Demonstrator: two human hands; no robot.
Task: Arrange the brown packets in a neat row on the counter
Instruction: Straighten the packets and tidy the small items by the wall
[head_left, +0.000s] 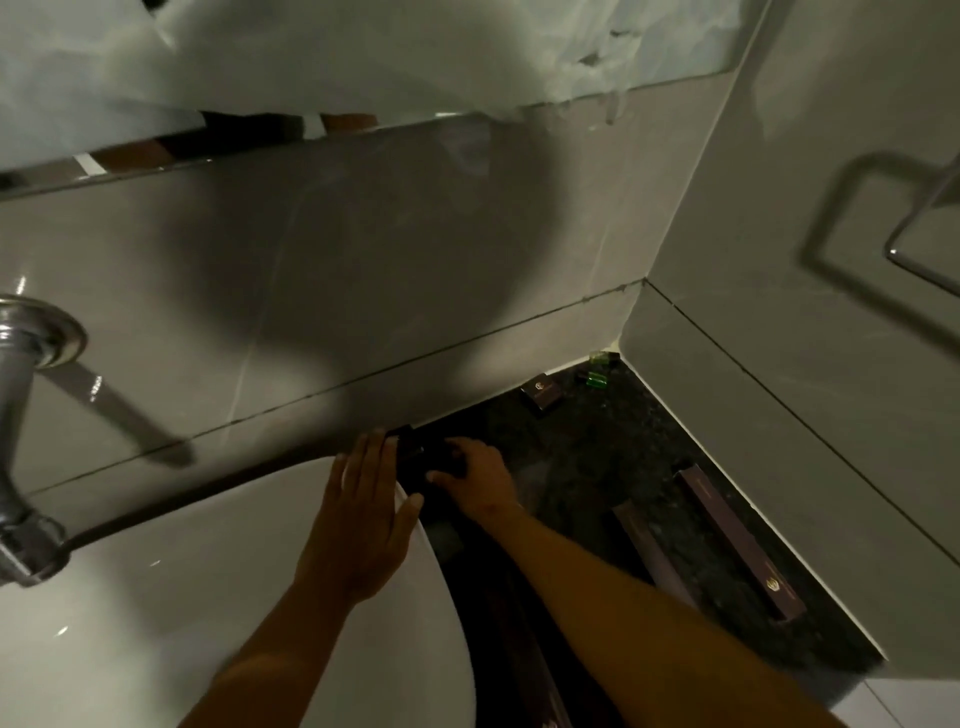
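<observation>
Two bare forearms reach up from the bottom edge toward the back of a dark speckled desk (597, 452). Left hand (363, 509) lies flat, palm down, over the rim of the white sink (182, 597), its fingers (371, 457) straight and close together, the tips touching the edge of a small dark packet (415, 457) that sits where the desk meets the grey tiled wall (311, 312). Right hand (475, 480) comes at the same packet from the other side; its fingers (452, 447) curl over the top and the thumb presses against the near edge, so the packet is pinched between them. It is in deep shadow, and its colour and print cannot be made out.

Farther back toward the corner, a small brown box (541, 395) with a pale emblem lies flat on the desk, well apart from the hands. Just beyond it, in the very corner, are two small green items (597, 376), too small to identify.

Along the right wall a long brown packet (737, 540) with a gold mark near its lower end lies parallel to the wall's base. Beside it, closer to the right forearm, a second long brown packet (649, 551) lies roughly parallel, partly hidden by the arm. A chrome tap (31, 395) juts from the wall at the left, and a metal towel ring (924, 218) hangs on the right wall.
</observation>
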